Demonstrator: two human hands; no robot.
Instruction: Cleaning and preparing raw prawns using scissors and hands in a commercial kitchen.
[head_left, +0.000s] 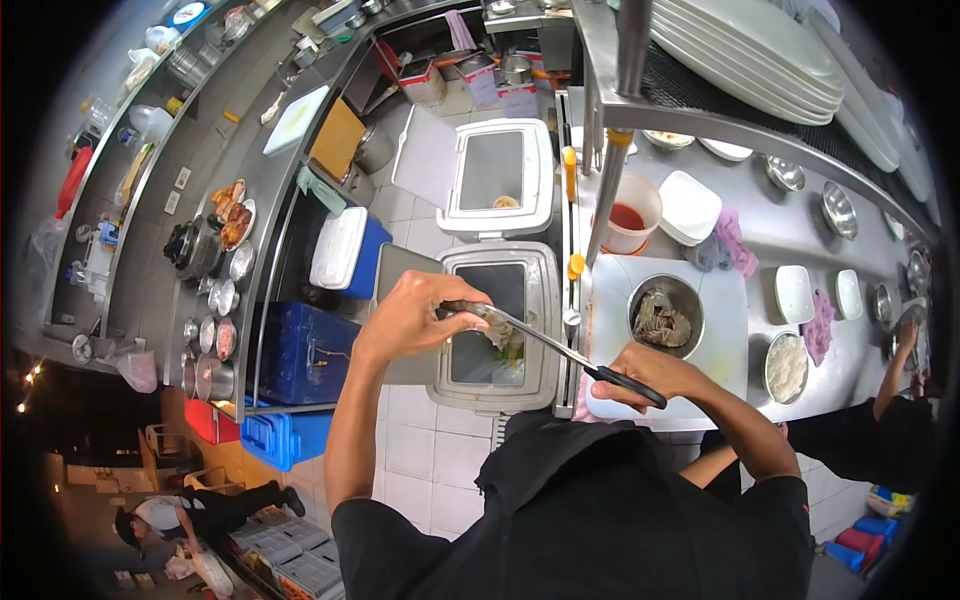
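My left hand (397, 315) pinches a raw grey shrimp (496, 331) between thumb and fingers, over an open grey lidded bin (544, 394). My right hand (656, 375) grips the black handles of long metal kitchen scissors (551, 345). Their blades point left and reach the shrimp; whether the tips are apart is hidden at the shell. Beside my right hand, a round steel bowl (695, 296) stands on a white cutting board (619, 319). Several raw shrimp (660, 322) lie in it. Green and pale scraps (511, 360) show inside the bin.
Behind the board stands a white tub (649, 199) with red liquid. White dishes (690, 206), cloths (735, 236) and a bowl of rice (787, 367) are along the steel counter. A shelf post (611, 187) rises near the board. At right, a co-worker's arm (892, 367) reaches over the counter.
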